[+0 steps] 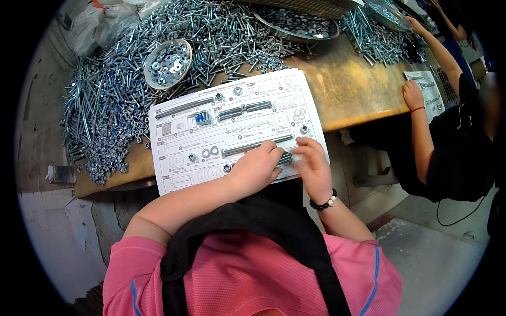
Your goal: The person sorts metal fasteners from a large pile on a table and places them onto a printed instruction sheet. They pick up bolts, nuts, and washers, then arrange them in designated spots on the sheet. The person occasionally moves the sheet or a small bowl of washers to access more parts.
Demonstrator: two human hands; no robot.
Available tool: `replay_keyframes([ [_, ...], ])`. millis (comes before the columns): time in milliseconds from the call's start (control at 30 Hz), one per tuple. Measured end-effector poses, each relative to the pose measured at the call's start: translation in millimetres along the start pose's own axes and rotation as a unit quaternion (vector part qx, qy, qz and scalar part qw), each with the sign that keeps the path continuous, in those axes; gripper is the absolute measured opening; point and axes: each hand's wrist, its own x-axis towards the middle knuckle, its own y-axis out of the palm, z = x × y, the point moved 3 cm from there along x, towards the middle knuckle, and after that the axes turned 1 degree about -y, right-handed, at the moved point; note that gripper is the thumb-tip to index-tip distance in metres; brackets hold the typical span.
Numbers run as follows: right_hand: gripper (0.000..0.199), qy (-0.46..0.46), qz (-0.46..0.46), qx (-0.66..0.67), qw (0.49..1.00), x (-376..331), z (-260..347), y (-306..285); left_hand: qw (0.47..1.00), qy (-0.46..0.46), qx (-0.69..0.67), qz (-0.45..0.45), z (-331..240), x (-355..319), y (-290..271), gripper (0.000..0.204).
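Note:
A printed hardware sheet lies at the table's front edge with hardware set out on it. Low on the sheet, my left hand curls its fingers over a group of short bolts, whose ends stick out past the thumb and fingers. Just to the right, my right hand is held with bent fingers apart, slightly blurred, and I see nothing in it. Above the left hand lies a long bolt. Higher up are another long bolt, paired bolts, small blue-marked parts and a nut.
A large heap of loose bolts and nuts covers the table's left and back. Within it stands a bowl of washers; a metal pan of washers is farther back. At right, a co-worker's hand touches another sheet.

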Motion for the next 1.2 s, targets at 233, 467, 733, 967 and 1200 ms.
replay_keyframes([
  [233, 0.064, 0.077, -0.077, 0.338, 0.935, -9, -7, 17, 1.0, -0.003, 0.002, -0.003, -1, 2, 2, 0.038],
  [467, 0.069, 0.084, -0.086, 0.356, 0.927, -4, -6, 16, 1.0, 0.025, -0.005, -0.013, 0, 4, 0, 0.032],
  [733, 0.025, -0.031, -0.059, 0.139, 0.988, 66, 24, -41, 0.998, 0.011, 0.027, -0.051, 5, 9, -39, 0.039],
  [967, 0.012, -0.066, -0.002, -0.254, 0.965, 170, 2, -53, 0.986, -0.044, 0.082, -0.135, 75, 80, -114, 0.03],
  [1200, 0.011, -0.029, 0.087, -0.433, 0.897, 238, -47, -26, 0.982, 0.015, 0.163, -0.091, 112, 147, -105, 0.02],
])
